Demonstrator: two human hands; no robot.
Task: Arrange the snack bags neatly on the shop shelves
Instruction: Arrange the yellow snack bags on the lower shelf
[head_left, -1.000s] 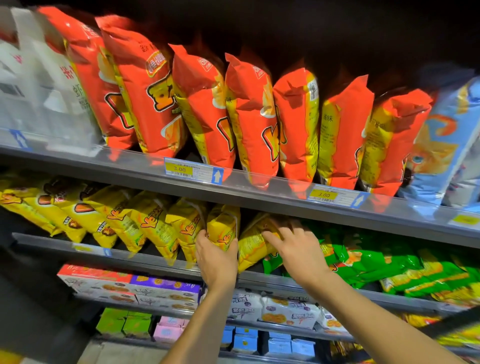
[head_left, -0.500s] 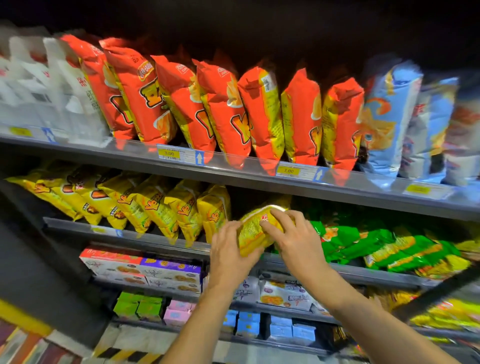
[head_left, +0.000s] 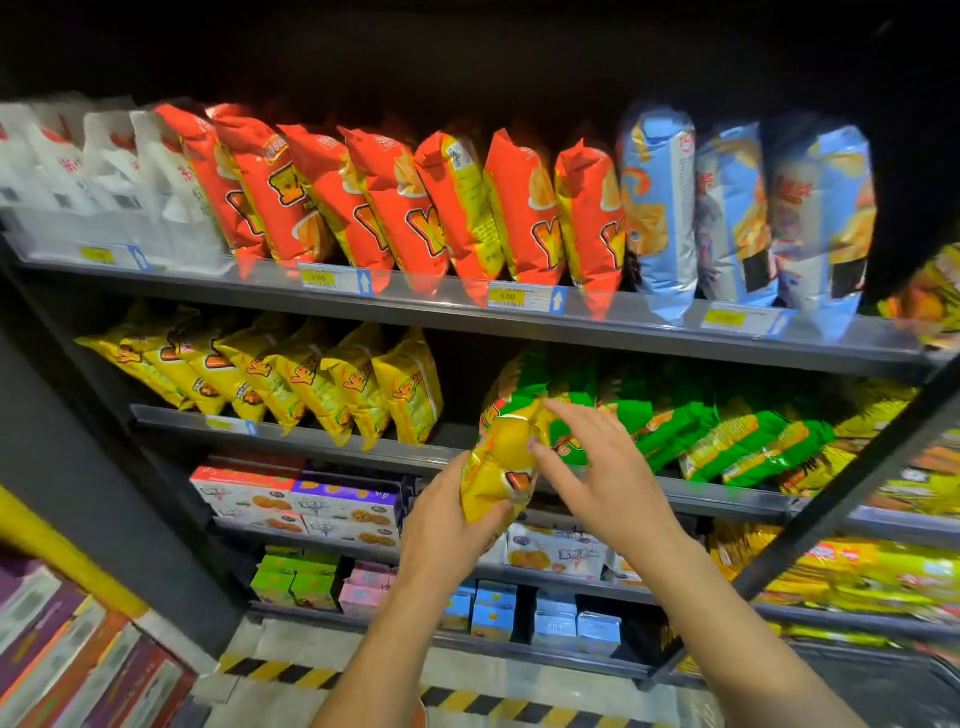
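Observation:
A yellow snack bag (head_left: 501, 467) is held out in front of the second shelf (head_left: 311, 441). My left hand (head_left: 447, 525) grips its lower end from below. My right hand (head_left: 597, 467) touches its upper right side with fingers spread and nearly straight. A row of several matching yellow bags (head_left: 291, 379) leans on that shelf to the left, with a gap beside it. Green bags (head_left: 701, 431) lie to the right behind my right hand.
The top shelf holds white bags (head_left: 104, 182), orange bags (head_left: 415, 208) and blue bags (head_left: 727, 218). Lower shelves carry boxed biscuits (head_left: 311, 509) and small cartons (head_left: 493, 613). A dark diagonal bar (head_left: 857, 493) crosses at right. Hazard striping (head_left: 311, 675) marks the floor.
The yellow bag has come out of the shelf row and toward me, now held lower in my left hand. My right hand's fingers have straightened against it. The view shifted right.

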